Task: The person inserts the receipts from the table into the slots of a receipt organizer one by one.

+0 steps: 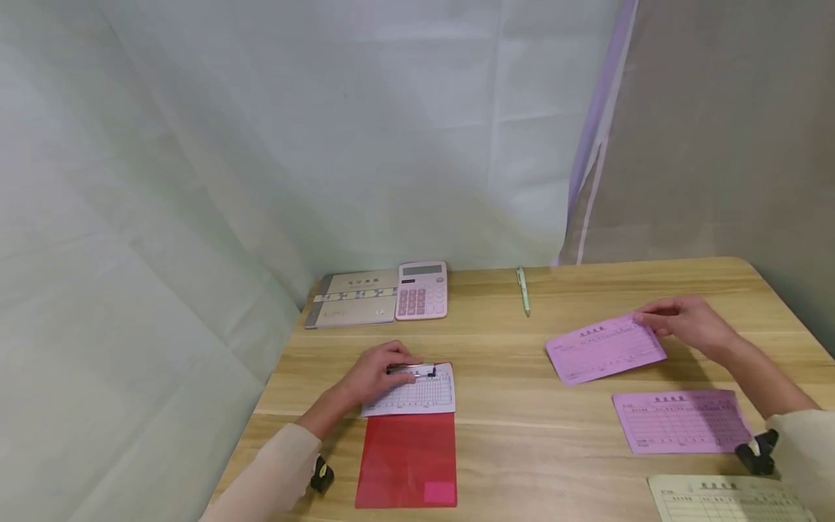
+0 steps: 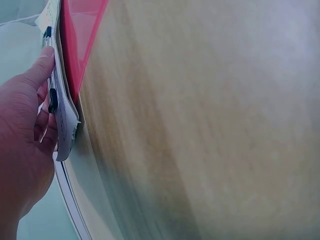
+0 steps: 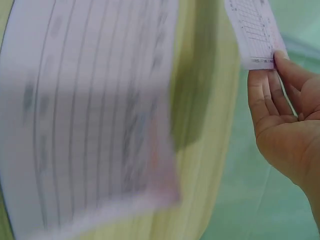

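My left hand [image 1: 381,373] is at the top of a red clipboard [image 1: 407,460]. Its thumb presses on the metal clip [image 1: 424,370], fingers curled behind, as the left wrist view also shows. Under the clip lie white printed forms [image 1: 417,395], covering the board's upper part. Over the right side of the table, my right hand [image 1: 691,326] pinches a pink printed slip [image 1: 607,348] by its right end, between thumb and fingers. Nearer to me lies a second pink slip [image 1: 681,422], and below that a pale yellow slip [image 1: 724,500], partly cut off by the frame.
At the back left of the wooden table [image 1: 509,420] lie a beige notebook [image 1: 355,297] and a pink calculator [image 1: 422,290]. A light green pen [image 1: 523,290] rests near the back edge. Pale curtains [image 1: 391,145] hang behind and to the left.
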The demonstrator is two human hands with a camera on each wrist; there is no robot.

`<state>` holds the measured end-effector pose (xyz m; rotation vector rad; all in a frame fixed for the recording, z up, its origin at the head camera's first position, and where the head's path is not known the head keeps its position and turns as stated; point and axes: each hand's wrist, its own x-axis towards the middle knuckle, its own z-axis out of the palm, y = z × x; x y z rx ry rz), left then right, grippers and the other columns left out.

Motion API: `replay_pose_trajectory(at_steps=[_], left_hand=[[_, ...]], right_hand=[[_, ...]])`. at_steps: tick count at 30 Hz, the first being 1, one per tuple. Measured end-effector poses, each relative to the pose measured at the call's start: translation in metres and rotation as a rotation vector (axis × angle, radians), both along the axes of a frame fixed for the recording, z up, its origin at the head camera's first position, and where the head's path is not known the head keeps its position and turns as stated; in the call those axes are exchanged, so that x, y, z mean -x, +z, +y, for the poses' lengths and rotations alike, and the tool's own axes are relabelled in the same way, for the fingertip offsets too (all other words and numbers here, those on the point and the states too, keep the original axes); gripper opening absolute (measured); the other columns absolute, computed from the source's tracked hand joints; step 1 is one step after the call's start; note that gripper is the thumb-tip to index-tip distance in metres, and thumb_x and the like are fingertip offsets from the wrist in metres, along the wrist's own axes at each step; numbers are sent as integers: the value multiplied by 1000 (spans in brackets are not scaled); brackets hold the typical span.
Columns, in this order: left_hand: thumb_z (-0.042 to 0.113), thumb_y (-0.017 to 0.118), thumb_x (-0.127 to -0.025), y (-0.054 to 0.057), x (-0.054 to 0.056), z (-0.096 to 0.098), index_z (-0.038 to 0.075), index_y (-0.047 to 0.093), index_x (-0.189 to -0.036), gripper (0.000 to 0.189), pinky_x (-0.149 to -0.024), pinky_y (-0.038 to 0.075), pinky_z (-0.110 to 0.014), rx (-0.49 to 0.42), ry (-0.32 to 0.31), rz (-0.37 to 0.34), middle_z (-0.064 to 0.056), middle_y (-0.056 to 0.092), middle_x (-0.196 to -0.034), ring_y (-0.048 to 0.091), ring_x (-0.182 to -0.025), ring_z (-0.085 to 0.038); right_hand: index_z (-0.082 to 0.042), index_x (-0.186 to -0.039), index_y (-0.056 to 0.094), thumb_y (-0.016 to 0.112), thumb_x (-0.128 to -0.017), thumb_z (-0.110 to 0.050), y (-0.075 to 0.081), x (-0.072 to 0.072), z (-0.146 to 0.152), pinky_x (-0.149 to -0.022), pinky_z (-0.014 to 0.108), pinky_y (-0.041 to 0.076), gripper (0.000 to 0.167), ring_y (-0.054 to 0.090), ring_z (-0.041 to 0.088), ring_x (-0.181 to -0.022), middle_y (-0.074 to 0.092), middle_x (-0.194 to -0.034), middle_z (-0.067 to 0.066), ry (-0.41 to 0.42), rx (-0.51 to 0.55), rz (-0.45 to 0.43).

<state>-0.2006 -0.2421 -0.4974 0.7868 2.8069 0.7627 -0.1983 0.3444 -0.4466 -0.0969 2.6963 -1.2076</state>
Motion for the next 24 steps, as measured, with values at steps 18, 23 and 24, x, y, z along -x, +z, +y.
replay_pose_trajectory(at_steps=[18, 23, 24], left_hand=[[29, 83, -95, -1, 2, 0, 25, 79, -128, 34, -93, 52, -36, -3, -39, 45, 13, 65, -112, 60, -100, -8], [26, 84, -94, -1, 1, 0, 23, 80, -126, 32, -92, 53, -37, -17, -61, 81, 11, 65, -110, 60, -100, -10], [27, 84, -94, -1, 1, 0, 23, 80, -126, 33, -92, 53, -37, -11, -58, 81, 12, 65, -111, 60, -100, -10]], right_hand=[[16, -118, 70, 70, -101, -5, -8, -35, -132, -73, 34, 62, 27, 73, 18, -83, 78, -99, 11, 86, 480, -246], [18, -115, 69, 69, -100, -1, -22, -43, -142, -69, 33, 61, 24, 70, 18, -79, 77, -95, 12, 93, 472, -261], [18, -115, 70, 69, -100, -1, -24, -44, -144, -69, 33, 61, 24, 69, 19, -79, 77, -95, 12, 85, 459, -262]])
